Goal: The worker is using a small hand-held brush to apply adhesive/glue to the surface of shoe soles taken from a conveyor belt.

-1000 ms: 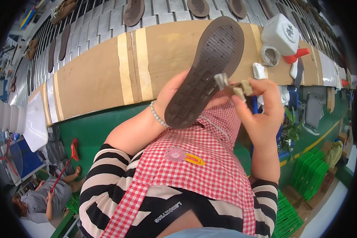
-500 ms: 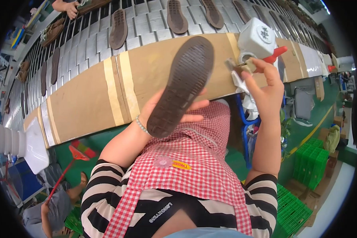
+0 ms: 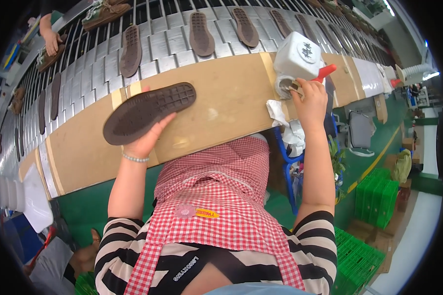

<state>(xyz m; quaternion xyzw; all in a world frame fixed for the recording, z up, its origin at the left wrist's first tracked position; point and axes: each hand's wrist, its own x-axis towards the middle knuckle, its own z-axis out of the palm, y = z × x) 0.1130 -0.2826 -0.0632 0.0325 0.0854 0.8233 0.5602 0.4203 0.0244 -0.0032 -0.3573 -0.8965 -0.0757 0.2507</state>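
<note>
My left hand (image 3: 145,142) holds a dark brown shoe sole (image 3: 145,114) tilted above the cardboard-covered bench, with the hollow, gridded inner face turned up. The fingers grip it from beneath and along its edge. At the right, my right hand (image 3: 312,101) pinches the short handle of a small brush (image 3: 295,88). Its tip is over or inside the round mouth of a small white pot (image 3: 283,84), and the bristles cannot be made out. A white plastic container (image 3: 296,54) stands just behind the pot, beside a red handle (image 3: 325,73).
Several soles, including a brown sole (image 3: 202,34), lie on the slatted metal conveyor (image 3: 170,42) beyond the cardboard (image 3: 221,98). Crumpled white tissue (image 3: 278,114) hangs at its right edge. Another person's hand (image 3: 51,42) touches a shoe at the far left. Green crates (image 3: 376,199) stand lower right.
My left hand has carried the sole left and turned it, from ridged tread showing to gridded inner face showing. The right hand has brought the brush to the white pot.
</note>
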